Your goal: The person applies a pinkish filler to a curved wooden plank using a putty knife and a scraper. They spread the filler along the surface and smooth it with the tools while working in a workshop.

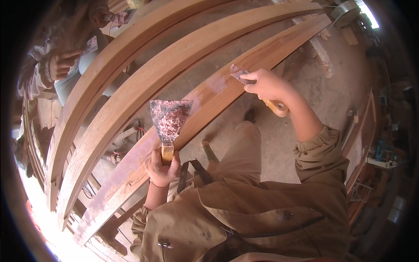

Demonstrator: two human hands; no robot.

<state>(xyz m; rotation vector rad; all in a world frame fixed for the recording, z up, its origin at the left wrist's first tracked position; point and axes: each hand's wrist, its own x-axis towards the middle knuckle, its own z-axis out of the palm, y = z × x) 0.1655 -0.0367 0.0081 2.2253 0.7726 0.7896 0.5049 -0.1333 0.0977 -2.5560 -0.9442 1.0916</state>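
Observation:
My left hand (161, 170) grips the yellow handle of a wide putty knife (167, 152). A heap of pinkish filler paste (171, 122) covers much of its blade, which is held over the nearest wooden beam (279, 47). Farther along that beam, my right hand (273, 85) is closed around a second putty knife (277, 107), its yellow handle poking out below the palm. Pink paste clings to this blade's tip, close above the beam's face; whether it touches the wood I cannot tell. Smeared pale pink patches (217, 84) mark the beam's surface.
Two more long wooden beams, a middle one (192, 41) and a far one (131, 41), lie alongside. Beyond them at the upper left, a co-worker's hand (61, 65) holds a paste-covered blade. Cables and tools (115, 156) lie on the floor below the beams.

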